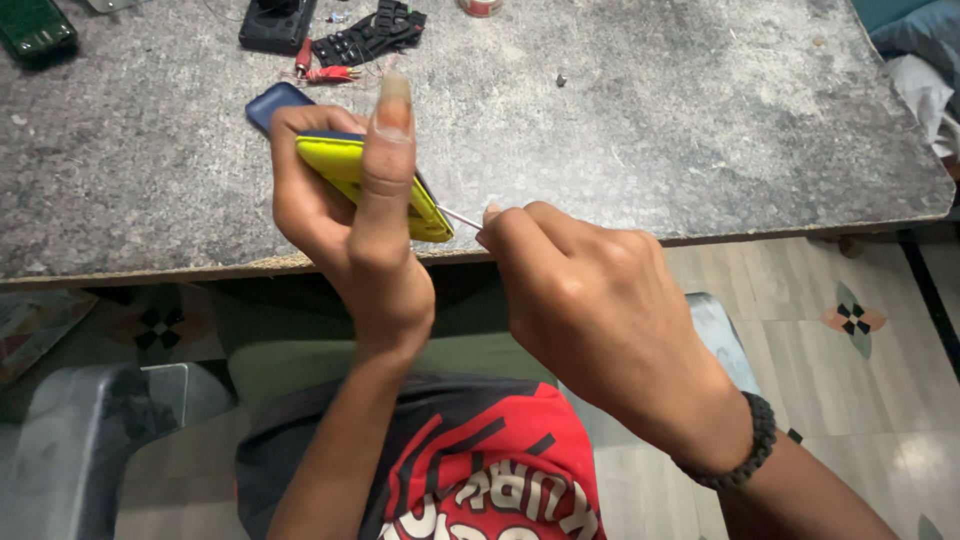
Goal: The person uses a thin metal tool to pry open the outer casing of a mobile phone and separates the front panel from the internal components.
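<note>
Clearly a prying step: the left hand (pixel 350 215) clamps a yellow phone shell (pixel 375 185) above the table's (pixel 650 120) near edge, while the right hand (pixel 590 300) pinches a thin metal tool (pixel 460 217), its tip seemingly at the shell's right corner. Next calls for steady, gentle leverage.

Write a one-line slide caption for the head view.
Left hand grips a yellow phone while right hand pokes a thin metal tool at its end.
</note>
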